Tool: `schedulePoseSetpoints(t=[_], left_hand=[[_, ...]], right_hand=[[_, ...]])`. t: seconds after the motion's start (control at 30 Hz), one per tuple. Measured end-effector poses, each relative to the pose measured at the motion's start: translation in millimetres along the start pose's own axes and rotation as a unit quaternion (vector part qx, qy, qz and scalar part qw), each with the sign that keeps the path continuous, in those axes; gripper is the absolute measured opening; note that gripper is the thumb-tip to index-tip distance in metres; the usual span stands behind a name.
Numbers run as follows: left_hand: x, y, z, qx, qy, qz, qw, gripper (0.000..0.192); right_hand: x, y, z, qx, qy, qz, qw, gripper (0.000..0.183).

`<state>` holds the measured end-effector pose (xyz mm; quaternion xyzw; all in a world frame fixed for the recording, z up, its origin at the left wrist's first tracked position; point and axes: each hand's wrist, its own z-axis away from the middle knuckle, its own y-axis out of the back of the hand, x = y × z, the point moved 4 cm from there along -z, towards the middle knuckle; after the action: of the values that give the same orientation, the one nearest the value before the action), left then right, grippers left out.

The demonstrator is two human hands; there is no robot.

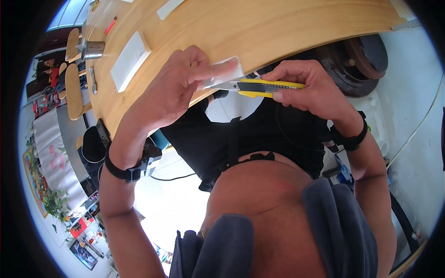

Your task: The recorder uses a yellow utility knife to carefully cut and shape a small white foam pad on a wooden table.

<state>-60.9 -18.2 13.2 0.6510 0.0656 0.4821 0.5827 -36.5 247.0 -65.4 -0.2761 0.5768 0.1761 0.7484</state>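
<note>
My left hand (177,80) holds a small clear plastic sleeve (222,73) at the near edge of the wooden table, with one finger lying along it. My right hand (306,87) grips a yellow and grey snap-off utility knife (267,87) by its handle. The knife's blade points left and meets the lower edge of the plastic; whether it cuts into it I cannot tell. Left of my left hand, a stack of white rectangular pieces (130,60) lies on the table.
The wooden table (278,24) also bears a red pen-like object (110,25), a metal cup (93,49) and another white piece (169,8). Wooden stools (73,91) stand beyond its left side. A dark brown lidded jar (351,66) is at the right, below the table edge.
</note>
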Motion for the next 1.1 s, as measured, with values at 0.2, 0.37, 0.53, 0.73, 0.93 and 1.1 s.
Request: schedulePoseSetpoints(t=[0.2,0.37,0.53,0.73,0.93,1.1], left_hand=[[-2.6,0.9,-1.0,-0.016,0.023,0.015,0.999,0.064],[0.9,-0.8,0.5,-0.008,0.019,0.016,1.000,0.062],[0.1,-0.8,-0.5,-0.005,0.030,0.015,0.999,0.060],[-1.3,0.6,-3.8,-0.007,0.021,0.030,0.999,0.061],[0.3,3.6,-6.0,0.022,0.000,0.026,0.999,0.064],[-6.5,-7.2,5.9,0.034,0.003,-0.009,0.999,0.070]], right_hand=[[2.1,1.1,0.0,-0.001,-0.016,0.002,1.000,0.034],[6.3,0.4,-2.4,-0.003,-0.001,0.007,1.000,0.033],[6.4,-2.8,-5.4,-0.008,0.021,0.009,1.000,0.033],[8.8,-22.4,-13.3,-0.050,0.093,0.100,0.989,0.033],[9.1,-44.1,-2.7,-0.153,0.041,0.128,0.979,0.043],[-22.4,39.4,46.9,0.016,0.005,0.156,0.988,0.050]])
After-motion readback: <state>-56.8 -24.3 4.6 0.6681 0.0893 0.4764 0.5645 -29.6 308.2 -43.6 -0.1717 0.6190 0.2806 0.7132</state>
